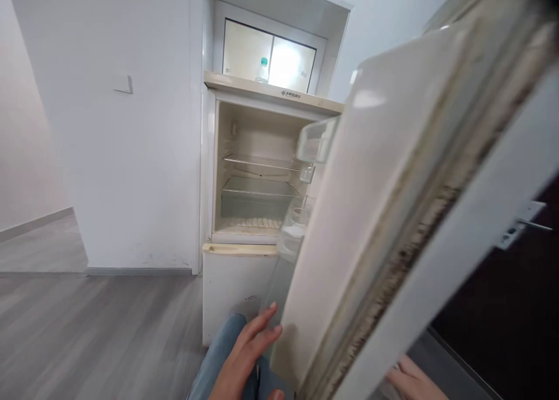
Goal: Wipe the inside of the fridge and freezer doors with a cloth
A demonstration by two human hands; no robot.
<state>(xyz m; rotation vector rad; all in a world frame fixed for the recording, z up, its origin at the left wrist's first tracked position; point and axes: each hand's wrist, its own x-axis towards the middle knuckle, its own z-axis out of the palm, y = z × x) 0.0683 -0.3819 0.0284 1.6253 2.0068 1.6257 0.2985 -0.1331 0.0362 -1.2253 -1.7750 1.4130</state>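
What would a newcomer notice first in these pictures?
The white refrigerator door swung open at right catches the eye, its rubber gasket streaked with dark grime. Beyond it, wire shelves sit inside the cream-lined fridge compartment, and a clear plastic bottle with a green cap stands above. The left hand shows at bottom centre.

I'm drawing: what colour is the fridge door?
The fridge door is cream, best in the head view.
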